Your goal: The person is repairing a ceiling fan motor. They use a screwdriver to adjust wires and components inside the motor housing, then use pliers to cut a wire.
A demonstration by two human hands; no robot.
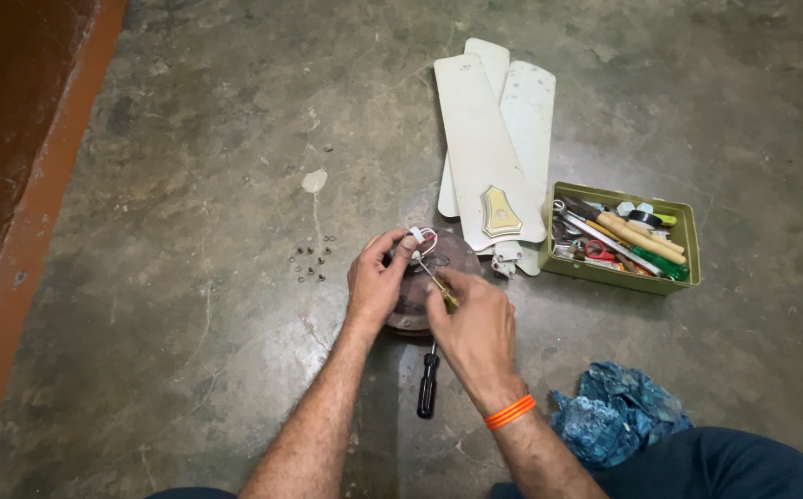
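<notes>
1. The fan motor (424, 291) sits on the floor (189, 305); the left hand (375, 282) pinches its wires (422, 240) in a narrow grip.
2. The right hand (475, 328), closed around a small screwdriver (438, 285), could slip and nick a wire.
3. The loose screws (313, 261) nearby could scatter if a knee or elbow bumps them.
</notes>
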